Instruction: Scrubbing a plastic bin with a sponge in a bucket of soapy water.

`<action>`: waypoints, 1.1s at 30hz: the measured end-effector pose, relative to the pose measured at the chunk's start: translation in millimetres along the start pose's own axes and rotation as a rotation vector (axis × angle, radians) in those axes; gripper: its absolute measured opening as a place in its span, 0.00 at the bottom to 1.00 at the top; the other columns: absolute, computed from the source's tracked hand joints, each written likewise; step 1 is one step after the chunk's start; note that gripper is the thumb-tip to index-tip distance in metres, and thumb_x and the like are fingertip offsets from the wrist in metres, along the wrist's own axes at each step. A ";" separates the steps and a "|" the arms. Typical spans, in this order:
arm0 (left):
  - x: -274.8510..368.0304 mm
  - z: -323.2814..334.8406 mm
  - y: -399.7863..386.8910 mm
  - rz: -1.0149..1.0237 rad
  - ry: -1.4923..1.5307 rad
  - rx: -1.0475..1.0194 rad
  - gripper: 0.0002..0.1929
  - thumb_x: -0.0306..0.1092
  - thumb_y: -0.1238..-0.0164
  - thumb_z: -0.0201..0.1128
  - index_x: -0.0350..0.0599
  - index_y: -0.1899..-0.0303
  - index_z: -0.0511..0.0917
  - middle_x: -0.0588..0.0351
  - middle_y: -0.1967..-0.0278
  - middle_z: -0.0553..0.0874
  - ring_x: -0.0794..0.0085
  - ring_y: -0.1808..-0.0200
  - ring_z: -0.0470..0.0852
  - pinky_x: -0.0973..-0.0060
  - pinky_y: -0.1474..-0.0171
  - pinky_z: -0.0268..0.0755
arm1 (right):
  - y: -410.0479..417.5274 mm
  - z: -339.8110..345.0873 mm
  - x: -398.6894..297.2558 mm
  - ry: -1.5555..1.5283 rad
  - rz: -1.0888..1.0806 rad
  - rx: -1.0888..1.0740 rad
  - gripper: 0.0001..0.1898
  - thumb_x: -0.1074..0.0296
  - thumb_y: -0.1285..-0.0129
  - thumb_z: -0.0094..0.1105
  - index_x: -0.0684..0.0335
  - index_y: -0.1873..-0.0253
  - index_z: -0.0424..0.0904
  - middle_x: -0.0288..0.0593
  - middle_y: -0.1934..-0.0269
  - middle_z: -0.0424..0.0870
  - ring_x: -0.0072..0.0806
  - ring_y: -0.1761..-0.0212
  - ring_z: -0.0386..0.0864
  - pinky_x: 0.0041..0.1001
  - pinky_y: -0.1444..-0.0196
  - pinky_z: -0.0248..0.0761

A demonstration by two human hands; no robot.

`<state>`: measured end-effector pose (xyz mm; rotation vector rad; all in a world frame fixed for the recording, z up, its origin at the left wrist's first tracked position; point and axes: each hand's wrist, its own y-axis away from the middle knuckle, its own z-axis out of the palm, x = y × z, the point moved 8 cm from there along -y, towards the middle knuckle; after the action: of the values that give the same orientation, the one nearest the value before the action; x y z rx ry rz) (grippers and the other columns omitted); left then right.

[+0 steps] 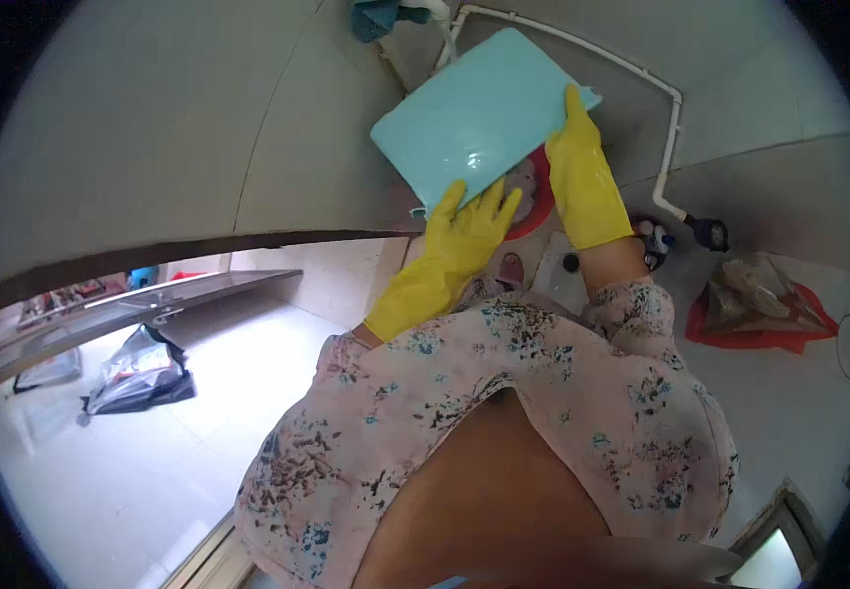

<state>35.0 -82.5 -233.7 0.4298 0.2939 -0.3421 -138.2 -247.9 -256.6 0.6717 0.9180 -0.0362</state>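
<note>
Both my hands wear yellow rubber gloves and hold a light turquoise plastic piece point(480, 121) by its edges. It is flat and rectangular with rounded corners and wet-looking glints; I cannot tell whether it is a lid or the base of a bin. My left hand point(465, 228) is at its lower edge, fingers spread, some lying over the edge. On the right edge, my right hand point(579, 154) grips with one finger pointing up along it. Partly hidden below is a red basin point(543, 195) with something pale inside.
White pipe point(668, 140) runs along the wall to a dark fitting point(708, 233). A red bag point(763, 309) lies on the right, a dark plastic bag point(141, 372) on the floor at left. A teal cloth point(375, 18) hangs above. A door point(138, 309) stands ajar.
</note>
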 end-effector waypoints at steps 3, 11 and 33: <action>-20.3 -7.8 -4.0 -0.175 -0.088 -0.097 0.21 0.39 0.17 0.51 0.42 0.31 0.72 0.51 0.28 0.75 0.62 0.26 0.70 0.59 0.20 0.56 | 26.8 7.3 -43.0 1.260 -0.727 0.016 0.30 0.54 0.25 0.62 0.64 0.26 0.69 0.50 0.30 0.77 0.42 0.32 0.78 0.33 0.35 0.75; -17.7 -87.4 26.0 -0.606 0.619 0.469 0.35 0.57 0.20 0.56 0.39 0.26 0.68 0.46 0.26 0.73 0.52 0.25 0.70 0.53 0.21 0.59 | -11.1 -27.9 -48.6 -0.224 -0.042 -0.250 0.35 0.41 0.23 0.54 0.60 0.23 0.64 0.46 0.24 0.68 0.44 0.27 0.72 0.40 0.29 0.71; 168.1 32.3 -110.1 0.585 -0.945 0.406 0.31 0.63 0.18 0.50 0.43 0.35 0.77 0.47 0.39 0.84 0.54 0.43 0.83 0.56 0.39 0.77 | -86.8 -105.4 61.2 -0.252 0.227 -0.090 0.30 0.38 0.21 0.46 0.55 0.29 0.73 0.44 0.31 0.76 0.40 0.33 0.76 0.42 0.34 0.75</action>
<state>151.1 -234.6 -302.8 0.6770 -0.8280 0.0016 -202.7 -243.9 -391.6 0.6672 0.5946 0.1203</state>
